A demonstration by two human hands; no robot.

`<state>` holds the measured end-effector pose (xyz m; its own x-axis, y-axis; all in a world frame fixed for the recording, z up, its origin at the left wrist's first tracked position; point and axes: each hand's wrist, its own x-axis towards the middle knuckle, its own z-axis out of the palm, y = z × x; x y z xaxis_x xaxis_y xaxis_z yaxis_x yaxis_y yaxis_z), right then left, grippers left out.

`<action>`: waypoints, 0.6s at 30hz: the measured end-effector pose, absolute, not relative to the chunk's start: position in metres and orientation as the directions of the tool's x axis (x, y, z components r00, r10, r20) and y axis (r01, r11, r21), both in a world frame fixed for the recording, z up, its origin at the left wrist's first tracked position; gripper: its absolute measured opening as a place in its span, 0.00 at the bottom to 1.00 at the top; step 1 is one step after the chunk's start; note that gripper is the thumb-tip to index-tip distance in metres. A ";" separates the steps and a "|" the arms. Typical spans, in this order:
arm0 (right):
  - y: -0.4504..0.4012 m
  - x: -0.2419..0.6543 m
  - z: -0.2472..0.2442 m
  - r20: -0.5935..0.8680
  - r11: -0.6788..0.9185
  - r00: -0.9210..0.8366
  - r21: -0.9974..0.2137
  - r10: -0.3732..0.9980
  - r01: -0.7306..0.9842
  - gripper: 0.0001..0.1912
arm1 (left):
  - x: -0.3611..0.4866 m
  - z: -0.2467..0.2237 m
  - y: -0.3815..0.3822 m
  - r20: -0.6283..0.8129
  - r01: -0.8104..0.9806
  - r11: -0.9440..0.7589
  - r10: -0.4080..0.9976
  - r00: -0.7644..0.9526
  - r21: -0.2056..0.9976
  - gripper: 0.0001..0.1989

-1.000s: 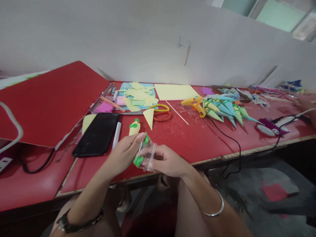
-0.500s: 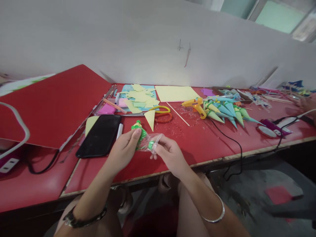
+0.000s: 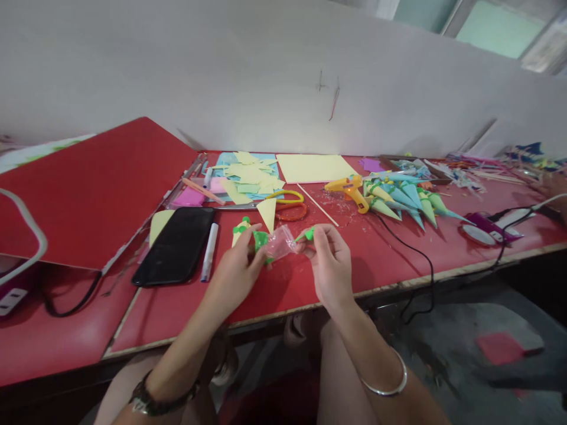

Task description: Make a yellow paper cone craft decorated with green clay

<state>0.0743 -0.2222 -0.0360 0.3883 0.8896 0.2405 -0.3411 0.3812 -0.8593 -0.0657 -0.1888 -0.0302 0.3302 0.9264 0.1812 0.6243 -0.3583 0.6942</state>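
My left hand [image 3: 234, 268] is closed on a small clear plastic bag [image 3: 281, 242] with green material [image 3: 260, 239] in its left end. A pale yellow paper cone with green trim [image 3: 240, 229] shows at the same hand's fingertips, partly hidden by them. Between thumb and fingers of my right hand [image 3: 330, 260] is a small green piece [image 3: 309, 234], just right of the bag. I cannot make out what the piece is made of. Behind the bag lie a yellow paper triangle [image 3: 268, 212] and scissors with yellow and orange handles [image 3: 290, 211].
A black phone [image 3: 175, 248] and a white marker [image 3: 209, 252] lie to the left. Rightward are a yellow glue gun [image 3: 349, 190] with a black cord, a pile of paper cones [image 3: 410, 198] and a purple power strip [image 3: 494, 227]. Another person's hand [image 3: 556, 186] shows far right.
My right hand has moved right and up, away from the bag, and now pinches a green piece outside it. My left hand has shifted slightly right, keeping the bag.
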 end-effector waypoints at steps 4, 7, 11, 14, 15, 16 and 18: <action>-0.224 0.071 -0.034 0.228 0.325 0.352 -0.912 0.908 -0.249 0.06 | -0.053 -0.036 -0.199 0.158 0.810 -0.349 0.937 0.313 0.471 0.28; -0.225 0.070 -0.032 0.224 0.305 0.340 -0.930 0.913 -0.207 0.06 | -0.050 -0.036 -0.203 0.255 0.859 -0.361 0.925 0.281 0.363 0.26; -0.224 0.069 -0.034 0.205 0.266 0.262 -0.938 0.943 -0.223 0.07 | -0.054 -0.031 -0.202 0.420 0.754 -0.438 0.876 0.236 0.489 0.18; -0.224 0.068 -0.038 0.152 0.202 0.168 -0.919 0.974 -0.339 0.08 | -0.058 -0.025 -0.202 0.435 0.524 -0.532 0.846 0.308 0.665 0.15; -0.224 0.067 -0.039 0.140 0.184 0.138 -0.899 0.981 -0.397 0.08 | -0.058 -0.024 -0.202 0.422 0.456 -0.538 0.842 0.337 0.709 0.14; -0.223 0.066 -0.039 0.127 0.166 0.115 -0.874 0.985 -0.456 0.07 | -0.058 -0.023 -0.202 0.410 0.403 -0.534 0.839 0.357 0.743 0.13; -0.223 0.065 -0.039 0.092 0.125 0.086 -0.814 0.992 -0.567 0.07 | -0.058 -0.021 -0.203 0.400 0.337 -0.523 0.838 0.371 0.783 0.12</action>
<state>0.0655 -0.2231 -0.0387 0.0861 0.9920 0.0918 -0.5672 0.1246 -0.8141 -0.0580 -0.2030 -0.0214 0.3711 0.8382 0.3996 0.3370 -0.5226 0.7831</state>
